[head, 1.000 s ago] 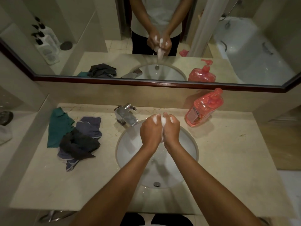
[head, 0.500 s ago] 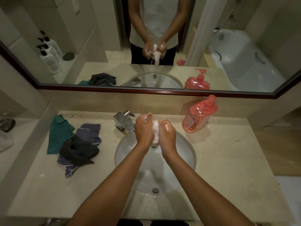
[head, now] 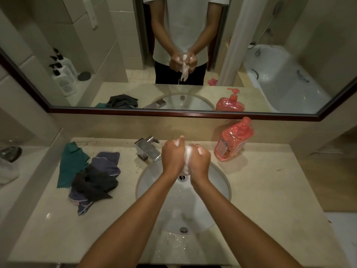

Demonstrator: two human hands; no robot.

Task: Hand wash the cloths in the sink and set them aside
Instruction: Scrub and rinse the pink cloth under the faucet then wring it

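While held over sink (head: pixel 222 182), left hand (head: pixel 172 157) and right hand (head: pixel 200 161) both grip soapy cloth (head: pixel 187 157).

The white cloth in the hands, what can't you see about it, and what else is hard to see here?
- White cloth: head view, mostly wrapped by the left hand and right hand; shape and size hidden.
- Soap bottle: label print too small to read.
- Cloth pile: the dark cloth covers those beneath; count unclear.
- Tap: whether it runs is unclear.
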